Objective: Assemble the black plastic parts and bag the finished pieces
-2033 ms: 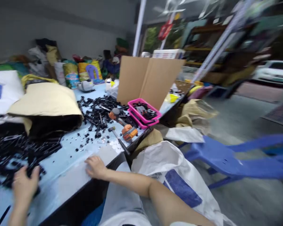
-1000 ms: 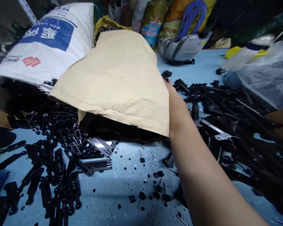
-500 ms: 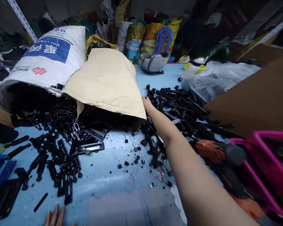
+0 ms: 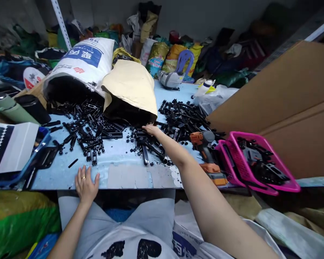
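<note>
My left hand (image 4: 86, 183) lies flat near the table's front edge, fingers spread and holding nothing. My right hand (image 4: 150, 128) reaches to the lower right corner of the open mouth of a beige paper sack (image 4: 132, 81), among loose black parts (image 4: 148, 144). Its fingers are small and partly hidden, so I cannot tell whether they grip anything. To the left spreads another heap of black slotted parts (image 4: 90, 124), below the dark mouth of a white woven sack (image 4: 97, 45). A single black strip (image 4: 73, 163) lies above my left hand.
An orange and black cordless drill (image 4: 205, 147) stands right of my forearm, beside a pink basket (image 4: 294, 181) of black parts. A cardboard sheet (image 4: 280, 97) leans at the right. On the left are a blue tray (image 4: 47, 135) and a green bottle (image 4: 21, 111). Grey pieces (image 4: 128, 176) lie near the front edge.
The view has tilted down and shows more of the bench. My right hand has moved from the paper sack's right side to its front corner. More black parts lie before the sack's mouth.
</note>
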